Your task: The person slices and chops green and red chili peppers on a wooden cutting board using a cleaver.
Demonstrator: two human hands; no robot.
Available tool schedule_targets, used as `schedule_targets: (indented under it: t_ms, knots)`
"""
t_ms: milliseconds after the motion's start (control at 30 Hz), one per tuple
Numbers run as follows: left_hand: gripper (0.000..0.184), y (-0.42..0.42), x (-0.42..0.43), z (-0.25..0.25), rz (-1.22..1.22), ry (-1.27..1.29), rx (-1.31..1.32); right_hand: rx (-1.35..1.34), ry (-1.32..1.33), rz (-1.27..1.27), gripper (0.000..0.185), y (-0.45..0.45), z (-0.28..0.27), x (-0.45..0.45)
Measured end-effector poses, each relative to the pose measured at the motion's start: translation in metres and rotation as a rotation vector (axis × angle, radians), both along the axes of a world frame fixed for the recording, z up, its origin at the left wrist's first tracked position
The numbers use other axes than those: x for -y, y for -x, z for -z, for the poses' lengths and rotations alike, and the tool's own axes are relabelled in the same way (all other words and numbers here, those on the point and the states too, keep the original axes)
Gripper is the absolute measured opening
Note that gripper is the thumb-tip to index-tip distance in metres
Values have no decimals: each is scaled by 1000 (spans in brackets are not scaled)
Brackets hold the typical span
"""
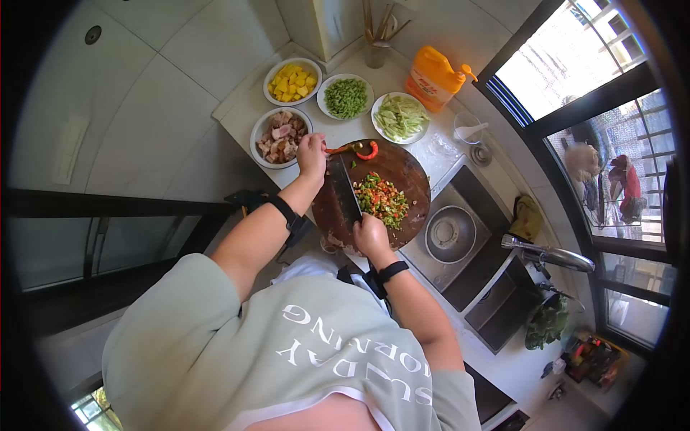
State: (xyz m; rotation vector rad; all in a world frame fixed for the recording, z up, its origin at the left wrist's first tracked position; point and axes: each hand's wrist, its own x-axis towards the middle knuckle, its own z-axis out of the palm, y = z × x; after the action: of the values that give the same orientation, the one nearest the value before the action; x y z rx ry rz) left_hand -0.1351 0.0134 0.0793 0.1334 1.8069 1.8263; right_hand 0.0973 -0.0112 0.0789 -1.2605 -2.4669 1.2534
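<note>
A round wooden cutting board (411,172) lies on the counter in front of me. My right hand (371,234) is wrapped round the handle of a dark cleaver (343,190), whose blade rests over the board's left part. At the board's upper left edge, my left hand (312,155) pinches a red chili pepper (337,150). A curved red pepper piece (369,151) lies just right of it. Chopped red and green peppers (382,200) form a pile on the board, right of the blade.
Behind the board stand a bowl of meat chunks (282,138), a bowl of yellow cubes (292,83), a plate of chopped green pieces (346,98) and a plate of pale green slices (401,118). An orange jug (433,79) is farther back. The sink (424,256) and faucet (557,257) are at right.
</note>
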Motion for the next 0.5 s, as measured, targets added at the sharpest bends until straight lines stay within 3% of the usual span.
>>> schedule_targets:
  t_ms: [100,200,300,367,433,500]
  knots:
    - [19,0,11,8,0,45,21,28,24,85,23,-2,6,2]
    - [14,2,21,48,324,355,-442,23,49,252,25,-23,10,1]
    - [21,-3,14,42,643,385,-871,21,-24,296,23,-49,24,3]
    - [21,-5,7,42,734,361,-967,-10,205,392,21,-61,23,1]
    - [23,-10,-1,47,828,336,-1059,-28,193,412,20,-70,-5,-4]
    - [30,-18,-12,52,866,378,-1182,40,-36,355,20,-81,-27,-14]
